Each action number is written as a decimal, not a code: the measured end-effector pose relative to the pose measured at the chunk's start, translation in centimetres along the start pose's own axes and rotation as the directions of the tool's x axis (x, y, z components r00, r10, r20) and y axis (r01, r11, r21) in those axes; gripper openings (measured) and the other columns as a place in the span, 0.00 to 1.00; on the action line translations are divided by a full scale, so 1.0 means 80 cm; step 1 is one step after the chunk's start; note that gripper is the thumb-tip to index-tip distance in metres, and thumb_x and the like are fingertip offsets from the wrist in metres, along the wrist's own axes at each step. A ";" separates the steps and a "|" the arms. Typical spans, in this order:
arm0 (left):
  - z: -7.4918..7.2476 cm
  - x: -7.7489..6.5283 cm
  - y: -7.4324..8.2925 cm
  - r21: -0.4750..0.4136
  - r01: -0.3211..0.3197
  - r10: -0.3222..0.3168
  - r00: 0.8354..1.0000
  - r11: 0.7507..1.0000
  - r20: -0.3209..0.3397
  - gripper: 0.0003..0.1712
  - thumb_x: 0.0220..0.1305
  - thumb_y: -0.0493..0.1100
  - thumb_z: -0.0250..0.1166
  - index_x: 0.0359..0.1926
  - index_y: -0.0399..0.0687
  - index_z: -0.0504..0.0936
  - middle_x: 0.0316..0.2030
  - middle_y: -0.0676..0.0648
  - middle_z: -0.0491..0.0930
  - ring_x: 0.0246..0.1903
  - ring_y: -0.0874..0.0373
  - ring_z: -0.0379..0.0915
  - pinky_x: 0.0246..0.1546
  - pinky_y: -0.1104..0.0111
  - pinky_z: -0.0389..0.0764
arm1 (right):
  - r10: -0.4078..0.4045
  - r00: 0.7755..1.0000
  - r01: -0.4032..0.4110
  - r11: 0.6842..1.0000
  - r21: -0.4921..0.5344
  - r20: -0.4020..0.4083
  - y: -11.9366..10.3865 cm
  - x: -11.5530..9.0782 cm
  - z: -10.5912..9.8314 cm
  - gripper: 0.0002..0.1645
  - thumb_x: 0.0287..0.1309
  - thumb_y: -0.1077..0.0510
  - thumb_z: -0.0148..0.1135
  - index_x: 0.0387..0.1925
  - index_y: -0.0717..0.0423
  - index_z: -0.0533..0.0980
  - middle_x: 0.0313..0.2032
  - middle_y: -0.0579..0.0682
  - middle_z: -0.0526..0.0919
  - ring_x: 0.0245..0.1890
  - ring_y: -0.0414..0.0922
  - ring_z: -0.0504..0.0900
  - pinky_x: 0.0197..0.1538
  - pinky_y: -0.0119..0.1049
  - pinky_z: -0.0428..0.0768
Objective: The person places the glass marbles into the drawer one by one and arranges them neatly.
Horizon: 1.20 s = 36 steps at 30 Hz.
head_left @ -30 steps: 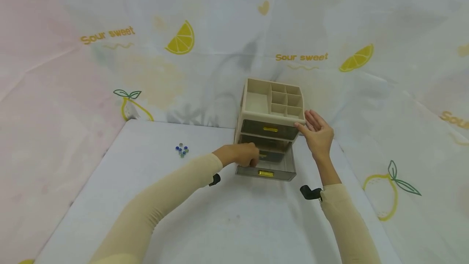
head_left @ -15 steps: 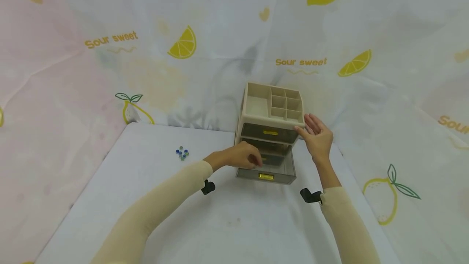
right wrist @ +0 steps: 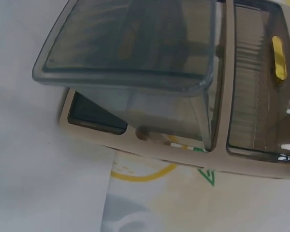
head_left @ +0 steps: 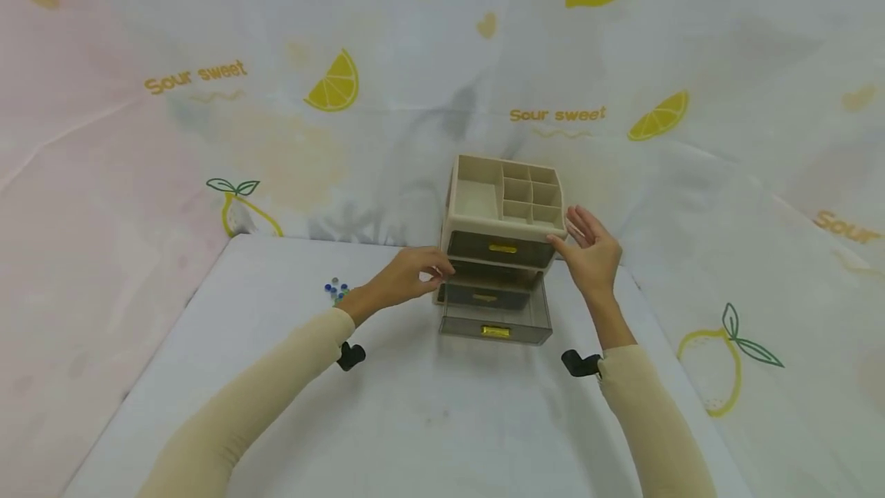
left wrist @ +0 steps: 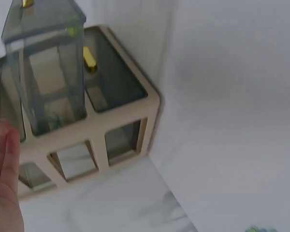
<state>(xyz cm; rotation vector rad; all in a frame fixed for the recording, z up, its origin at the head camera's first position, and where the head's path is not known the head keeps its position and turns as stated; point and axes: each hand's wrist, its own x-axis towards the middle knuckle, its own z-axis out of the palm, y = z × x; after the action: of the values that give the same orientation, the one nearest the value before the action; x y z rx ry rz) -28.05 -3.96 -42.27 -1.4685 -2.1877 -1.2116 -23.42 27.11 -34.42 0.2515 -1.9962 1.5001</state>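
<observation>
A beige drawer organizer (head_left: 477, 223) stands at the back of the table. Its middle drawer (head_left: 495, 327), smoky and see-through with a gold handle, is pulled out. In the left wrist view, a small green spot shows through the drawer (left wrist: 48, 29). My left hand (head_left: 408, 277) hovers at the drawer's left side, fingers loosely bent, thumb apart, nothing visible between them. My right hand (head_left: 593, 256) rests at the organizer's front right corner, thumb on the top edge and fingers stretched along the side. Several small blue and green beads (head_left: 334, 292) lie left of the organizer, partly behind my left hand.
The organizer's top has one large and several small compartments (head_left: 531, 192). Its top drawer (head_left: 501, 249) and bottom drawer (head_left: 484, 297) are pushed in. A lemon-print cloth (head_left: 387, 137) hangs behind the white table (head_left: 442, 421).
My left hand has lifted out of the pulled-out drawer and moved left, its fingers loosening. My right hand keeps its place on the organizer, and the drawer stays out.
</observation>
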 end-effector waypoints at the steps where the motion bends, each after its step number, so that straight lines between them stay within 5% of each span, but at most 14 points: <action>1: -0.006 -0.003 -0.002 -0.007 0.003 -0.003 1.000 1.000 -0.020 0.13 0.54 0.22 0.64 0.41 0.33 0.83 0.40 0.44 0.82 0.40 0.55 0.80 0.40 0.70 0.82 | -0.014 1.000 0.014 1.000 -0.009 0.001 0.000 -0.001 0.001 0.38 0.43 0.77 0.73 0.59 0.77 0.69 0.55 0.70 0.76 0.56 0.63 0.76 0.56 0.45 0.76; 4: -0.023 -0.014 -0.007 0.000 0.023 -0.023 0.998 1.000 -0.060 0.14 0.53 0.21 0.63 0.41 0.33 0.82 0.41 0.43 0.82 0.40 0.51 0.81 0.41 0.71 0.82 | -0.046 0.999 0.046 0.999 -0.026 0.005 -0.001 -0.002 0.003 0.38 0.43 0.77 0.72 0.59 0.77 0.69 0.55 0.69 0.76 0.55 0.63 0.76 0.56 0.42 0.76; 9: -0.044 -0.045 -0.019 0.048 0.163 -0.158 0.984 0.986 -0.084 0.14 0.54 0.23 0.65 0.42 0.36 0.83 0.41 0.44 0.82 0.40 0.52 0.81 0.42 0.69 0.82 | -0.069 0.997 0.069 0.997 -0.020 0.019 0.000 -0.004 0.004 0.36 0.45 0.76 0.71 0.58 0.78 0.69 0.54 0.70 0.76 0.55 0.65 0.76 0.57 0.44 0.75; 15: -0.065 -0.100 -0.042 0.107 0.370 -0.362 0.928 0.923 -0.086 0.14 0.55 0.25 0.67 0.43 0.36 0.82 0.41 0.43 0.82 0.42 0.50 0.81 0.45 0.62 0.82 | -0.057 0.998 0.057 0.998 -0.007 0.015 0.004 -0.002 0.005 0.36 0.45 0.77 0.71 0.58 0.78 0.69 0.54 0.71 0.76 0.55 0.65 0.76 0.57 0.42 0.75; 21: -0.078 -0.144 -0.064 0.181 0.485 -0.486 0.873 0.855 -0.043 0.12 0.55 0.24 0.66 0.42 0.32 0.82 0.39 0.40 0.81 0.39 0.48 0.79 0.42 0.58 0.82 | -0.062 0.998 0.062 0.998 -0.001 0.004 0.006 -0.002 0.004 0.36 0.45 0.77 0.71 0.58 0.78 0.69 0.54 0.71 0.76 0.55 0.65 0.76 0.56 0.40 0.76; 25: -0.079 -0.157 -0.069 0.305 0.509 -0.540 0.842 0.805 0.021 0.10 0.54 0.26 0.67 0.39 0.33 0.84 0.35 0.41 0.81 0.35 0.50 0.76 0.39 0.58 0.80 | -0.062 0.998 0.062 0.998 0.005 0.004 0.006 -0.002 0.004 0.36 0.44 0.78 0.70 0.58 0.78 0.69 0.54 0.72 0.76 0.55 0.66 0.75 0.56 0.40 0.76; 30: -0.076 -0.168 -0.074 0.448 0.490 -0.565 0.824 0.748 0.043 0.09 0.52 0.29 0.71 0.36 0.36 0.85 0.32 0.45 0.81 0.34 0.53 0.76 0.39 0.61 0.80 | -0.053 0.999 0.053 0.999 0.009 -0.001 0.005 -0.001 0.005 0.35 0.45 0.78 0.70 0.58 0.78 0.69 0.53 0.71 0.76 0.55 0.66 0.75 0.57 0.40 0.75; 36: -0.075 -0.174 -0.076 0.464 0.519 -0.599 0.800 0.718 0.033 0.09 0.53 0.28 0.71 0.37 0.34 0.86 0.37 0.41 0.83 0.39 0.46 0.80 0.43 0.58 0.81 | -0.031 1.000 0.031 0.999 0.020 -0.005 0.004 0.000 0.006 0.35 0.45 0.78 0.70 0.58 0.77 0.70 0.54 0.71 0.76 0.55 0.66 0.75 0.57 0.40 0.75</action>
<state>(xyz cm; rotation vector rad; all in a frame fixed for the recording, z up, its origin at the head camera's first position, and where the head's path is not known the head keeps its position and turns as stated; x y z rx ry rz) -28.18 -18.43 -49.91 -0.7640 -2.9179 -0.6400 -23.73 26.73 -34.78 0.2854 -1.9657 1.5001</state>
